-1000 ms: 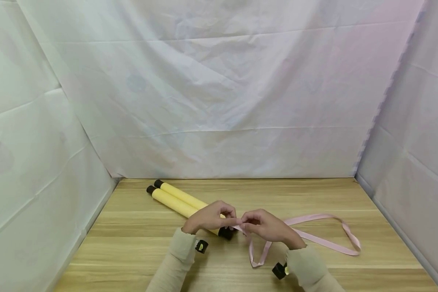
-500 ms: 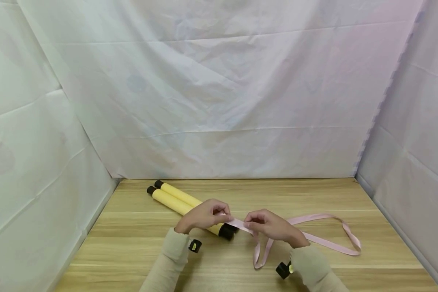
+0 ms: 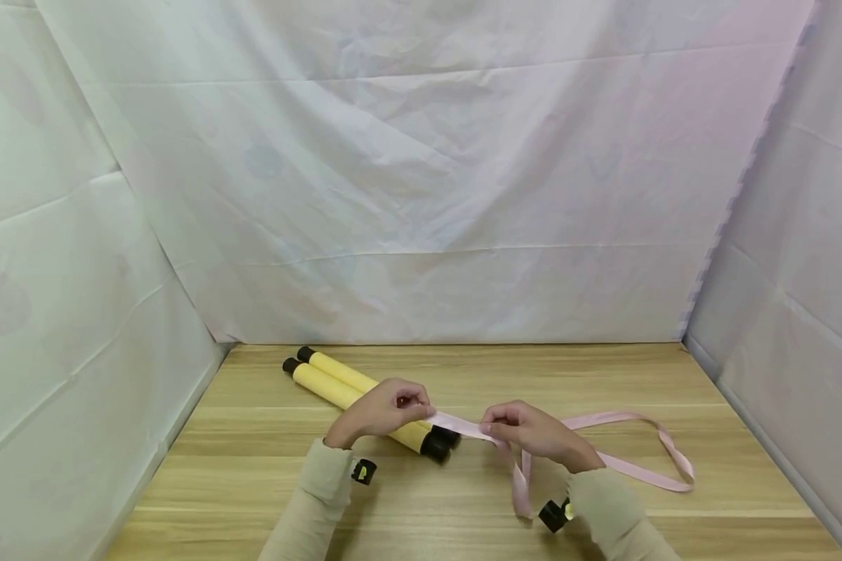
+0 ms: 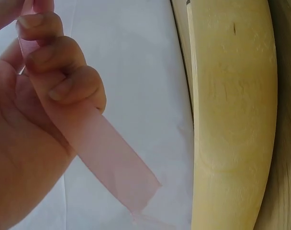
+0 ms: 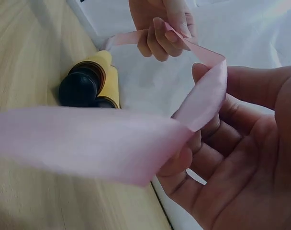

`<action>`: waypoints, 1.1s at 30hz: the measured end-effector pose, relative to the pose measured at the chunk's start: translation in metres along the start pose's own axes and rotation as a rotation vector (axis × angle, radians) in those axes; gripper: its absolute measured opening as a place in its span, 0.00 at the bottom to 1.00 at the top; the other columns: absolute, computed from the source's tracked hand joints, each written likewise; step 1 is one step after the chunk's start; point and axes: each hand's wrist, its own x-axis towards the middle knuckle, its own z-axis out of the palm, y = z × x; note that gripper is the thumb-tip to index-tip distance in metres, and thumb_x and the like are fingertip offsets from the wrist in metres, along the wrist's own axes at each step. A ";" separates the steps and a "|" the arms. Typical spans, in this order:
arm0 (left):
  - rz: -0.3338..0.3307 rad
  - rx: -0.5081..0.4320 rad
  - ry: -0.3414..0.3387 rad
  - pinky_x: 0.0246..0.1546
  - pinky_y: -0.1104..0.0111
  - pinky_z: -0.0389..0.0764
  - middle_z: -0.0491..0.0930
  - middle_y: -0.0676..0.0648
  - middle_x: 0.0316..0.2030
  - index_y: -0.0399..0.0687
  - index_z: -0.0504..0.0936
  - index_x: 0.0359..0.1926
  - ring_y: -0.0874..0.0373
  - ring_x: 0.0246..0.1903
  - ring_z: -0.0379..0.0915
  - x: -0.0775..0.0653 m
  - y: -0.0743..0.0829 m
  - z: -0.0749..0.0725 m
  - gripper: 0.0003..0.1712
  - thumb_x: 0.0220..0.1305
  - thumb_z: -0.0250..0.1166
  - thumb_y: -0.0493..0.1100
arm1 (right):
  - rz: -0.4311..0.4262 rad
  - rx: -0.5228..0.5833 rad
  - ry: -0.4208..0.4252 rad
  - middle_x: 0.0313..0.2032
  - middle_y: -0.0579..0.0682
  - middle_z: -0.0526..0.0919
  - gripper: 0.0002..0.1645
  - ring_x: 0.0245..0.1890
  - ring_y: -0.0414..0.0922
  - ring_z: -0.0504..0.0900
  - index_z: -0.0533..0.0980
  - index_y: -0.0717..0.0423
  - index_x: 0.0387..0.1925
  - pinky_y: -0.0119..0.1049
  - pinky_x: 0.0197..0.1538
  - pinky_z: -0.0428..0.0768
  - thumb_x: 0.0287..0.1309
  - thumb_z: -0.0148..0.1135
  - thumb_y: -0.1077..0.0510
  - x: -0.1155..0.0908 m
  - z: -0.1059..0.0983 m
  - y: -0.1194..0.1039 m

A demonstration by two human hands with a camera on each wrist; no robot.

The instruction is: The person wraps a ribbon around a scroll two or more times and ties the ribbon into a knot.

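Between both hands a length of pink ribbon (image 3: pixel 456 425) is stretched above the table. My left hand (image 3: pixel 382 409) pinches it near one end; in the left wrist view the ribbon's cut tail (image 4: pixel 117 163) hangs out below the curled fingers. My right hand (image 3: pixel 533 432) pinches the ribbon farther along, thumb against fingers. From there the ribbon drops in a fold toward the table, and a long loop (image 3: pixel 638 467) lies to the right. Two yellow tubes with black end caps (image 3: pixel 330 386) lie side by side, partly hidden behind the left hand.
The wood-grain table (image 3: pixel 238 483) carries everything. A pale cloth backdrop (image 3: pixel 421 195) hangs behind it, with cloth walls on both sides. The black end caps (image 5: pixel 78 88) of the tubes face the right wrist camera.
My left hand has drawn away leftward from the right hand, which shifted slightly right. The ribbon span between them has lengthened, and the hanging fold moved right. The tubes stay put.
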 end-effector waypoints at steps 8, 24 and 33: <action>-0.004 0.029 0.026 0.23 0.74 0.63 0.74 0.53 0.20 0.38 0.82 0.28 0.66 0.19 0.57 -0.006 -0.002 -0.006 0.10 0.65 0.60 0.38 | 0.101 0.052 -0.017 0.18 0.48 0.73 0.19 0.14 0.46 0.67 0.78 0.60 0.37 0.42 0.17 0.67 0.68 0.50 0.49 -0.004 -0.005 -0.003; -0.032 0.036 0.101 0.23 0.73 0.62 0.66 0.53 0.18 0.44 0.82 0.30 0.66 0.18 0.57 -0.016 -0.017 -0.019 0.08 0.65 0.60 0.39 | 0.063 0.121 -0.084 0.16 0.42 0.69 0.22 0.13 0.35 0.66 0.73 0.77 0.38 0.37 0.14 0.64 0.68 0.51 0.55 -0.017 -0.017 0.000; -0.046 0.063 0.116 0.24 0.72 0.63 0.65 0.54 0.18 0.44 0.81 0.28 0.66 0.18 0.57 -0.025 -0.052 -0.026 0.15 0.65 0.60 0.50 | 0.122 0.176 -0.046 0.19 0.42 0.67 0.17 0.17 0.34 0.63 0.75 0.67 0.39 0.37 0.18 0.58 0.67 0.51 0.54 -0.021 -0.027 0.009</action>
